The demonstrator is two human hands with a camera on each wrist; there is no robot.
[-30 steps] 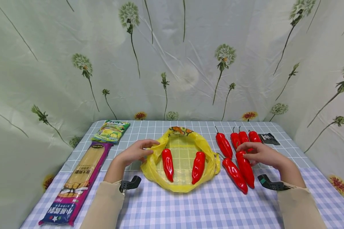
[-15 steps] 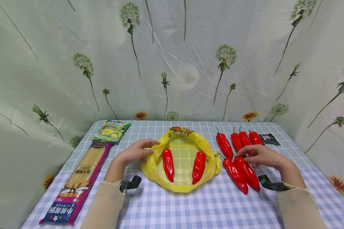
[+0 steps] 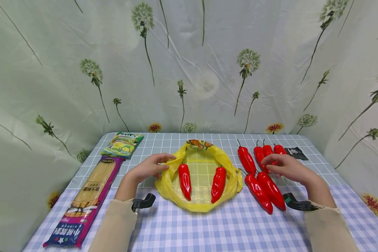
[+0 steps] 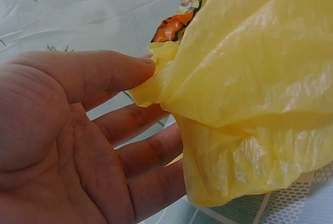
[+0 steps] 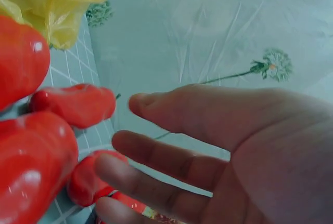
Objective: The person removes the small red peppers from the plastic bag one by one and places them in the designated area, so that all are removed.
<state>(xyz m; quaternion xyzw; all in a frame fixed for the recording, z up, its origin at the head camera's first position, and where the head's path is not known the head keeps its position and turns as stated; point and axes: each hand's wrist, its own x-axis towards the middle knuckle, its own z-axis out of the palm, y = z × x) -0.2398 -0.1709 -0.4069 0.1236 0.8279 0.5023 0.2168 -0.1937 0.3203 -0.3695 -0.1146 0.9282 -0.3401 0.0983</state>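
A yellow plastic bag (image 3: 196,208) stands spread in the middle, with one red pepper (image 3: 184,182) at its left and another (image 3: 218,184) at its right inside. My left hand (image 3: 149,167) pinches the bag's left rim; in the left wrist view the thumb of that hand (image 4: 78,130) lies against the yellow film (image 4: 250,78). My right hand (image 3: 286,168) hovers over the peppers on the right, fingers apart and holding nothing. Two peppers (image 3: 259,193) (image 3: 271,190) lie side by side below it. In the right wrist view, the hand (image 5: 223,156) is beside several peppers (image 5: 75,104).
At the left lie a long pasta packet (image 3: 88,196) and a green snack packet (image 3: 122,144). Behind the right hand are several more peppers (image 3: 246,160) and a small black packet (image 3: 296,153). A flowered curtain (image 3: 208,87) hangs behind the table (image 3: 182,234).
My right hand let go of a pepper, whose lower end had swung right beside its neighbour, and rose slightly away from it. My left hand has stayed at the bag's rim.
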